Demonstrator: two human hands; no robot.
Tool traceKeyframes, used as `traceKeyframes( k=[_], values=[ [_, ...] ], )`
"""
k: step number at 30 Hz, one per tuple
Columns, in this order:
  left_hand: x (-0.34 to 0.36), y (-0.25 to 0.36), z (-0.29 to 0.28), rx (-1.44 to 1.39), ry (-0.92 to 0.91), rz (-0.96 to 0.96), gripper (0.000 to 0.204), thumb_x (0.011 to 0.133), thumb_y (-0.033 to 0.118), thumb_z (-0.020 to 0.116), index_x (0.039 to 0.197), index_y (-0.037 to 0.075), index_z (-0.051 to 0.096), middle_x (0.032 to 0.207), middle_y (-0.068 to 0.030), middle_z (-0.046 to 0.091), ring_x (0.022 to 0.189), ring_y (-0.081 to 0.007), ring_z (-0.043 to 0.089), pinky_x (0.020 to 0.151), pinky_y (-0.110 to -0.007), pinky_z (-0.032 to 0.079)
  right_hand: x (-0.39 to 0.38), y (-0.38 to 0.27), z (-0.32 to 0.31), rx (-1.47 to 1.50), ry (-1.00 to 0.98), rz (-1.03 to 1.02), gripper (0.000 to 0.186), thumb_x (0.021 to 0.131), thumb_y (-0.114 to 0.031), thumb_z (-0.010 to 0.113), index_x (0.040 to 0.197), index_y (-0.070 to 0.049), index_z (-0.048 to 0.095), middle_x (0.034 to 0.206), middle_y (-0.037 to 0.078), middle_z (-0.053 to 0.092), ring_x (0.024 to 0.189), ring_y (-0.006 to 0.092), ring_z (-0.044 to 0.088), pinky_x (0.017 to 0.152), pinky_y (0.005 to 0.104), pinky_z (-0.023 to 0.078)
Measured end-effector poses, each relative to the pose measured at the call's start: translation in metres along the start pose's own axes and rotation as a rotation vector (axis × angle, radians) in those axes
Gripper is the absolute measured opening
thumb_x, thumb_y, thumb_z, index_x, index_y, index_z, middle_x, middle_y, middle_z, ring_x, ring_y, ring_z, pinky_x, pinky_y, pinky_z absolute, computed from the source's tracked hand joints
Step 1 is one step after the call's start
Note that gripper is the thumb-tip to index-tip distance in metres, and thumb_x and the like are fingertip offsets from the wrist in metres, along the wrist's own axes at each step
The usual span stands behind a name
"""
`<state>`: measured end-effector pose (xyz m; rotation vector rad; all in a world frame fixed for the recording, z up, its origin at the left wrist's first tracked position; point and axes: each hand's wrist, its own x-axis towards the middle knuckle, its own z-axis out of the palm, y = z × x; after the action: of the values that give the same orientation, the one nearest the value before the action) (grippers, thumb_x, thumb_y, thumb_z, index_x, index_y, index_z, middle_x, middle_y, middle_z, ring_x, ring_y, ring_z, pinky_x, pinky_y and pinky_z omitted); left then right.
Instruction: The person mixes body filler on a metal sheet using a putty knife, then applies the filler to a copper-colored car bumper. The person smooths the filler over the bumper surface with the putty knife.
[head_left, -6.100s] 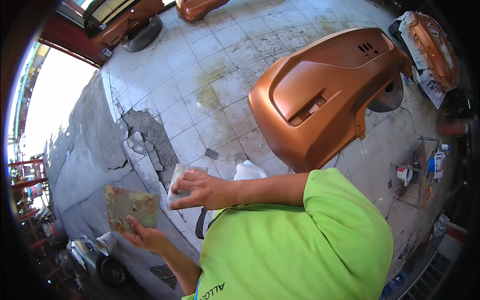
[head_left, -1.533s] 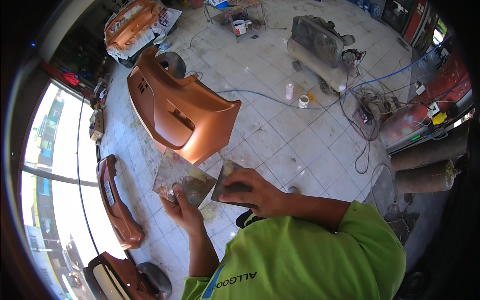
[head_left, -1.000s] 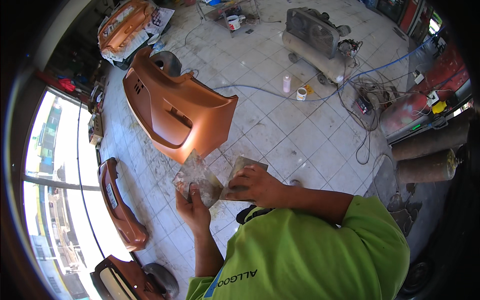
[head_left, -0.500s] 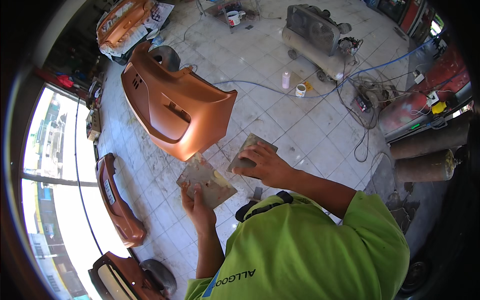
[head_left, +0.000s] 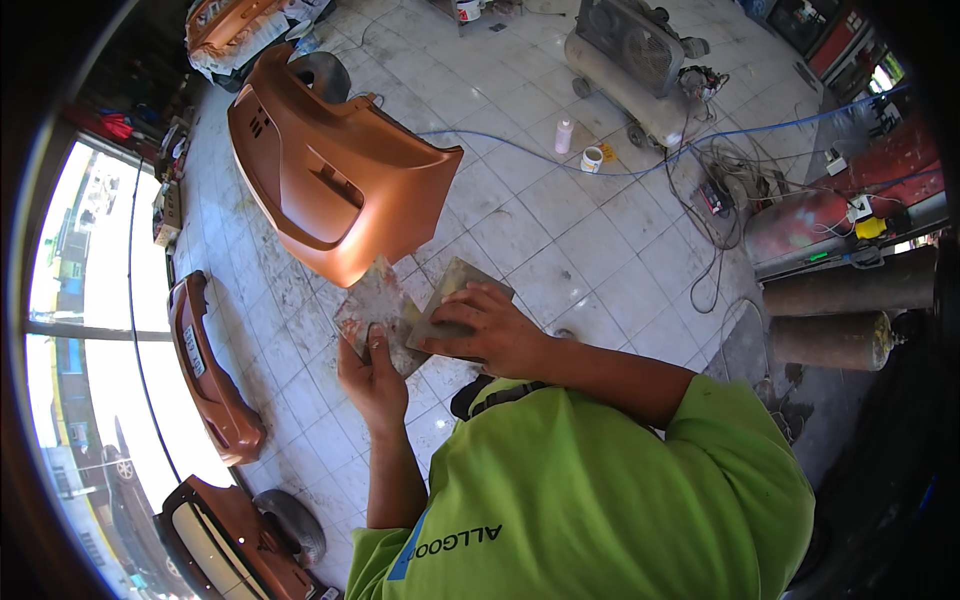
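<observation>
My left hand (head_left: pixel 374 385) grips a thin greyish plate (head_left: pixel 385 300) by its near edge, the thumb pressed on top. Pale and reddish smears of a paste like putty mark this plate. In my right hand (head_left: pixel 500 328) is a second flat, greyish-olive plate (head_left: pixel 460 273), with the fingers spread over its upper face. Its left edge meets or overlaps the right side of the smeared plate; whether they touch is hard to tell. Just beyond both plates stands an orange-brown car bumper (head_left: pixel 400 205).
Another bumper (head_left: pixel 205 370) and an orange panel (head_left: pixel 225 535) lie along the left side by a tire (head_left: pixel 290 525). A white tub (head_left: pixel 592 159) and pale bottle (head_left: pixel 563 136) stand before an air compressor (head_left: pixel 630 80). A blue hose (head_left: pixel 500 139) crosses the tiled floor (head_left: pixel 560 230). Gas cylinders (head_left: pixel 830 340) lie right.
My right hand has brought its plate leftward against or over the left plate. The view has shifted, so the surroundings sit slightly higher and further left.
</observation>
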<state>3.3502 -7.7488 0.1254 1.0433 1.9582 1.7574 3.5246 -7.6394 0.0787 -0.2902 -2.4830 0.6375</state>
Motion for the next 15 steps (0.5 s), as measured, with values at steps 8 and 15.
traceKeyframes(
  k=[8,15],
  values=[
    [-0.004,0.004,-0.004,0.119,-0.035,0.033,0.022,0.103,0.005,0.061,0.123,-0.004,0.065,0.11,-0.0123,0.074,0.098,-0.0159,0.065,0.088,-0.03,0.052,0.016,-0.013,-0.029,-0.074,0.092,0.01,0.057,0.081,-0.006,0.068,0.132,-0.031,0.07,0.135,0.003,0.057,0.13,0.0281,0.052,0.112,0.0543,0.037],
    [0.008,0.004,-0.017,-0.122,0.122,0.046,0.025,0.106,0.005,0.058,0.13,-0.003,0.059,0.117,-0.0094,0.07,0.101,-0.0138,0.065,0.09,-0.03,0.054,-0.004,-0.004,-0.016,-0.031,0.001,-0.038,0.07,0.066,-0.003,0.081,0.13,-0.03,0.073,0.134,0.004,0.057,0.13,0.0317,0.052,0.112,0.0545,0.04]
  ],
)
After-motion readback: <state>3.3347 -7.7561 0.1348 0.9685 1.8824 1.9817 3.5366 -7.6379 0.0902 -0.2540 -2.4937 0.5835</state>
